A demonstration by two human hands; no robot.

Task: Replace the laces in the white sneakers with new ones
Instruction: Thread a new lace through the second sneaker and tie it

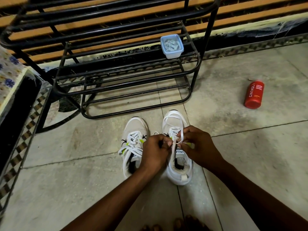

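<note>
Two white sneakers stand side by side on the floor, toes pointing away from me. The left sneaker is laced, its white lace ends hanging loose over the side. Over the tongue of the right sneaker, my left hand and my right hand meet, each pinching part of its white lace. Loops of that lace trail forward across the toe. My fingers hide the upper eyelets. A clear plastic container with white laces inside sits on the black rack.
A black metal shoe rack stands just beyond the sneakers. A red body wash bottle lies on the tiled floor to the right. A patterned ledge rises at the left. My toes show at the bottom edge.
</note>
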